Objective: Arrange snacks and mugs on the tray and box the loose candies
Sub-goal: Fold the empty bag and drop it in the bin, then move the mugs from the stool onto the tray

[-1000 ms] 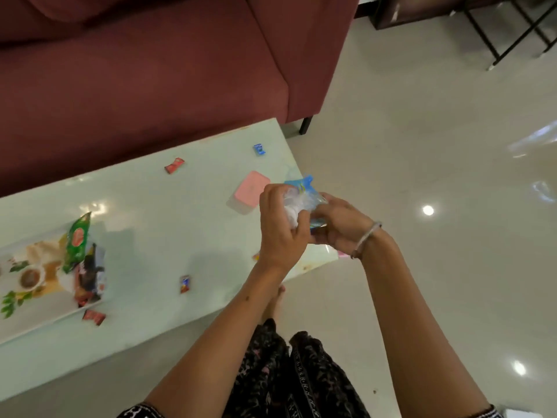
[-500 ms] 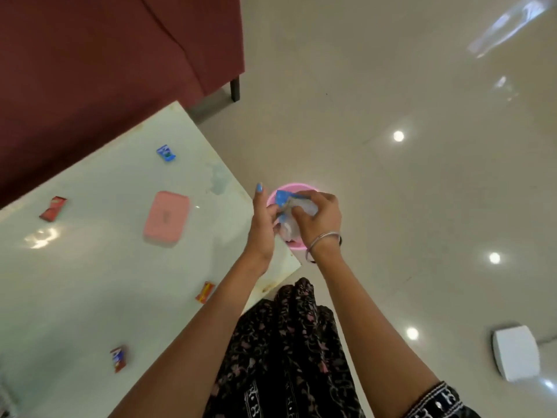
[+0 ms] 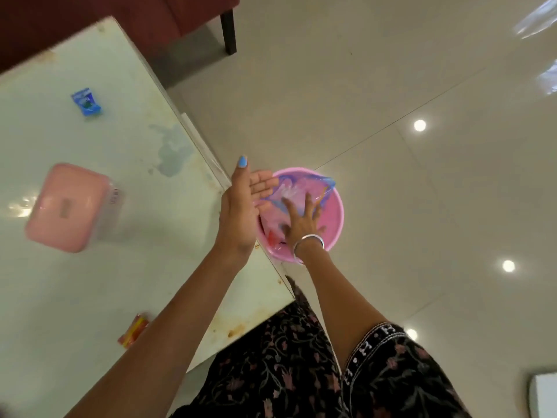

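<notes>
A pink round bin (image 3: 333, 224) stands on the floor by the table's corner. A crumpled blue and clear wrapper (image 3: 297, 190) lies in it. My right hand (image 3: 301, 220) reaches into the bin with fingers spread, pressing on the wrapper. My left hand (image 3: 244, 206) hovers flat and open over the bin's left rim, holding nothing. On the pale glass table (image 3: 90, 282) sit a pink lidded box (image 3: 67, 208), a blue candy (image 3: 86, 102) and an orange-red candy (image 3: 134, 330).
A dark red sofa (image 3: 187, 10) with a black leg (image 3: 228, 33) stands behind the table. Glossy tiled floor spreads to the right. A white object (image 3: 544, 395) shows at the bottom right corner. Red scraps lie in the bin's near side.
Both hands held the wrapper over the table edge, then carried it to the bin. Now it lies in the bin, my left hand has let go and my right presses it down.
</notes>
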Motion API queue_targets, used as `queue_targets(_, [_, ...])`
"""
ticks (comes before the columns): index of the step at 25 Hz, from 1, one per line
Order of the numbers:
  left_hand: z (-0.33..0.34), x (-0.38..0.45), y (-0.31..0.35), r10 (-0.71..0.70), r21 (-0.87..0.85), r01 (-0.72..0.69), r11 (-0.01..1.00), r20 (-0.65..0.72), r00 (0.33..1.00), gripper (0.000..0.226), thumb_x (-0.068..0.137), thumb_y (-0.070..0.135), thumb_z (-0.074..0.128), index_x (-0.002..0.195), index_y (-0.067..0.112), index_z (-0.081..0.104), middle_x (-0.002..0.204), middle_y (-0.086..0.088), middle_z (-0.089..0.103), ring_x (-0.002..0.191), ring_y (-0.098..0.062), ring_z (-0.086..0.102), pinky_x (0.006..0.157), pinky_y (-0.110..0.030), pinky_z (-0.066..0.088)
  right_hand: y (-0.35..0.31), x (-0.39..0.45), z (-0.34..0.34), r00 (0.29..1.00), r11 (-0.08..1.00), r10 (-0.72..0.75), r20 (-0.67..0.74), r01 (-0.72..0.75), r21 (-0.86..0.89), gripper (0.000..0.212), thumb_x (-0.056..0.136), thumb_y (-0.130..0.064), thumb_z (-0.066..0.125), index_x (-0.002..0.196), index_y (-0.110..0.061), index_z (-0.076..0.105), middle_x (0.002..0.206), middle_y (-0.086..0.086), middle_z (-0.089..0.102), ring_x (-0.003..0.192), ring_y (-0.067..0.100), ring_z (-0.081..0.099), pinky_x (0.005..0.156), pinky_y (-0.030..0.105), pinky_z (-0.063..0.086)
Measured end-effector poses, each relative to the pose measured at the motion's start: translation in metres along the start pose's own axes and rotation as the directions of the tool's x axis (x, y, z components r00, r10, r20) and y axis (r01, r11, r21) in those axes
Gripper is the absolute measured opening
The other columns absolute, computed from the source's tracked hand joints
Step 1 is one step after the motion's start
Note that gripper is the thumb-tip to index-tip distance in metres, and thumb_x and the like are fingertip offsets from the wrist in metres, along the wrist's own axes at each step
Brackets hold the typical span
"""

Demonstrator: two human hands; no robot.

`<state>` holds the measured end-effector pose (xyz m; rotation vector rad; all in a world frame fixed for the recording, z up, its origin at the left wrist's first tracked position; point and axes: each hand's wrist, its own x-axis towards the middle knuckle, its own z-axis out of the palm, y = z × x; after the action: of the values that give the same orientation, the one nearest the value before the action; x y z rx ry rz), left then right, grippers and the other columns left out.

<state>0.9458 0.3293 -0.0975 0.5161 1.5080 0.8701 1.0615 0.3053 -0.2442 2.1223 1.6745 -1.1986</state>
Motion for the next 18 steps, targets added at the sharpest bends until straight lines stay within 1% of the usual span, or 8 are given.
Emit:
queue_targets(1, [0.000, 0.006, -0.004, 0.018, -0.012, -0.018, 1.000, -0.006, 1.000, 0.053, 0.096, 0.050, 0.019, 0.094, 0.020, 0.062, 0.100, -0.001, 0.067, 0.098, -0.012, 0.062, 0.082, -0.023, 0.048, 0.007, 0.011, 0.008, 0.988, 0.995, 0.046, 0.145, -0.032, -0.096, 0.063, 0.091, -0.028, 0.051, 0.142, -0.042, 0.019, 0.157, 0.005, -0.016, 0.142, 0.042, -0.011, 0.107, 0.072, 0.009])
queue_targets(2, [-0.001, 0.009, -0.007, 0.028, -0.021, -0.028, 0.999, -0.014, 1.000, 0.052, 0.096, 0.049, 0.019, 0.097, 0.018, 0.061, 0.103, -0.002, 0.067, 0.100, -0.013, 0.062, 0.083, -0.022, 0.048, 0.012, 0.019, 0.012, 0.971, 0.990, 0.069, 0.230, -0.037, -0.137, 0.064, 0.091, -0.031, 0.050, 0.143, -0.044, 0.015, 0.157, 0.004, -0.019, 0.142, 0.042, -0.014, 0.106, 0.074, 0.006])
queue_targets(3, [-0.002, 0.009, -0.007, 0.029, -0.022, -0.029, 0.999, -0.018, 0.999, 0.051, 0.097, 0.048, 0.020, 0.101, 0.017, 0.060, 0.105, -0.003, 0.066, 0.103, -0.013, 0.061, 0.086, -0.023, 0.048, 0.014, 0.023, 0.009, 0.967, 0.992, 0.062, 0.247, -0.032, -0.123, 0.061, 0.092, -0.030, 0.048, 0.144, -0.042, 0.018, 0.158, 0.005, -0.015, 0.143, 0.042, -0.009, 0.108, 0.072, 0.007])
queue_targets(6, [-0.004, -0.002, 0.000, 0.032, -0.002, -0.032, 0.999, -0.027, 0.999, 0.046, 0.098, 0.043, 0.023, 0.109, 0.015, 0.057, 0.113, -0.003, 0.063, 0.109, -0.014, 0.058, 0.096, -0.027, 0.044, 0.008, 0.014, -0.020, 0.990, 1.000, -0.020, 0.142, 0.022, -0.010, 0.049, 0.095, -0.025, 0.043, 0.142, -0.028, 0.032, 0.155, 0.016, 0.018, 0.139, 0.041, 0.025, 0.115, 0.050, 0.021])
queue_targets(9, [-0.011, -0.026, 0.026, 0.036, -0.002, -0.036, 0.999, -0.046, 0.998, 0.044, 0.098, 0.041, 0.027, 0.115, 0.013, 0.057, 0.121, -0.004, 0.061, 0.114, -0.014, 0.057, 0.099, -0.028, 0.042, -0.016, -0.022, -0.068, 1.000, 0.983, -0.019, 0.005, 0.018, 0.183, 0.039, 0.095, -0.026, 0.045, 0.134, -0.021, 0.046, 0.133, 0.014, 0.054, 0.118, 0.033, 0.052, 0.098, 0.031, 0.038])
queue_targets(11, [-0.020, -0.046, 0.047, 0.047, -0.009, -0.048, 0.999, -0.095, 0.994, 0.045, 0.098, 0.039, 0.030, 0.118, 0.009, 0.056, 0.127, -0.007, 0.059, 0.116, -0.015, 0.056, 0.103, -0.032, 0.041, -0.037, -0.052, -0.101, 0.996, 0.958, -0.009, -0.089, 0.034, 0.286, 0.035, 0.094, -0.026, 0.047, 0.128, -0.019, 0.052, 0.125, 0.012, 0.061, 0.112, 0.030, 0.056, 0.089, 0.026, 0.040])
queue_targets(15, [-0.055, -0.093, 0.090, 0.078, 0.027, -0.073, 0.997, -0.285, 0.955, 0.028, 0.098, 0.035, 0.035, 0.104, 0.019, 0.057, 0.125, -0.007, 0.060, 0.119, -0.021, 0.052, 0.108, -0.042, 0.037, -0.093, -0.121, -0.158, 0.963, 0.906, -0.044, -0.266, 0.151, 0.395, 0.036, 0.093, -0.035, 0.049, 0.124, -0.020, 0.054, 0.122, 0.013, 0.062, 0.108, 0.029, 0.058, 0.082, 0.026, 0.040])
queue_targets(18, [-0.091, -0.132, 0.115, 0.097, 0.038, -0.089, 0.995, -0.401, 0.911, 0.032, 0.097, 0.032, 0.039, 0.118, 0.016, 0.056, 0.125, -0.001, 0.057, 0.115, -0.017, 0.050, 0.101, -0.030, 0.036, -0.134, -0.175, -0.181, 0.932, 0.898, -0.134, -0.338, 0.258, 0.356, 0.037, 0.094, -0.035, 0.047, 0.126, -0.017, 0.053, 0.122, 0.013, 0.062, 0.109, 0.028, 0.058, 0.080, 0.025, 0.038])
